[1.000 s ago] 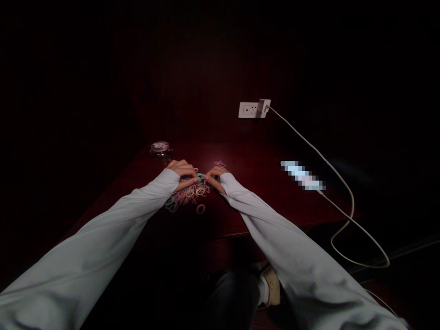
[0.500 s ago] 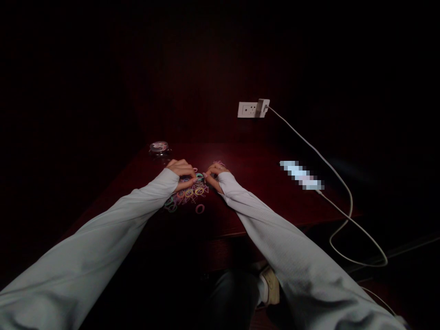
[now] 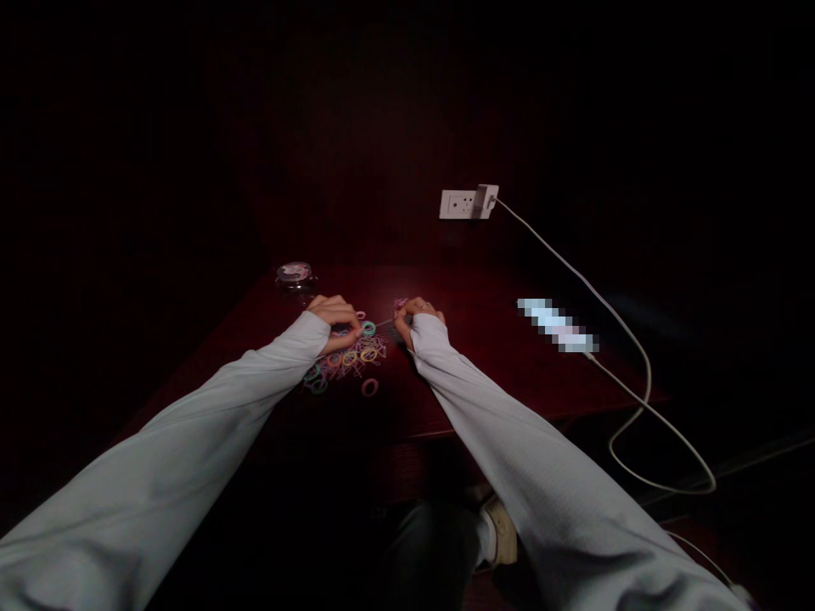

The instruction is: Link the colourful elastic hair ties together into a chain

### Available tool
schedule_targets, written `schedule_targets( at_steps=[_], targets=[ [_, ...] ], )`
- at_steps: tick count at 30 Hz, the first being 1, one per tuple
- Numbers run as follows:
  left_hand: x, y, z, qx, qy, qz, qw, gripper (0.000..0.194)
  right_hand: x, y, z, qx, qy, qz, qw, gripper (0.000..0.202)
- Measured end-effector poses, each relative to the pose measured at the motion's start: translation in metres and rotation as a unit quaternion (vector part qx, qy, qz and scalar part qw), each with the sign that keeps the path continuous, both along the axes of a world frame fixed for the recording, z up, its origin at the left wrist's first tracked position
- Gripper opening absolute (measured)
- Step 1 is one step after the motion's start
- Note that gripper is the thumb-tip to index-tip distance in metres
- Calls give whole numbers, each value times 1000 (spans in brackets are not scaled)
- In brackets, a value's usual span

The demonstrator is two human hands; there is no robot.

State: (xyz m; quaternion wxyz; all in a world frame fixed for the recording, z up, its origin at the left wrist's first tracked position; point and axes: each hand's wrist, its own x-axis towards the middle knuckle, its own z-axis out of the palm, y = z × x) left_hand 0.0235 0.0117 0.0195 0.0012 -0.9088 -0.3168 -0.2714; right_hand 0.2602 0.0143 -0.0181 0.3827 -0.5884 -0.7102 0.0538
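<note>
Pinching a thin band [image 3: 385, 323] in the pressed-together fingers of the left hand [image 3: 334, 315] and right hand [image 3: 420, 312], stretched between them, above the dark counter [image 3: 477, 365]. Pictured with a heap of colorful hair ties [image 3: 351, 365] just below the left fingers, a jar [image 3: 295, 277] beyond them, and a pink bunch [image 3: 400, 304] behind the right fingers.

Left grip [image 3: 337, 315] and right grip [image 3: 413, 309] pinched, apart
</note>
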Motion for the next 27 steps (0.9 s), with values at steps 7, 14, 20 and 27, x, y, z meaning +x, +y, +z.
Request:
schedule_targets(
  at_steps=[7,14,20,27],
  targets=[
    [-1,0,0,-2,-1,-3,1000,27,-5,-8,6,-6,-6,6,1000,17],
    [0,-1,0,-5,-3,-12,1000,27,-7,-10,10,-19,-1,-35,999,16],
    [0,-1,1,10,-11,-14,1000,29,-3,-4,3,-9,-23,-61,998,15],
    [0,-1,1,19,-20,-20,999,29,2,-1,1,-23,-26,-78,996,15]
  ],
)
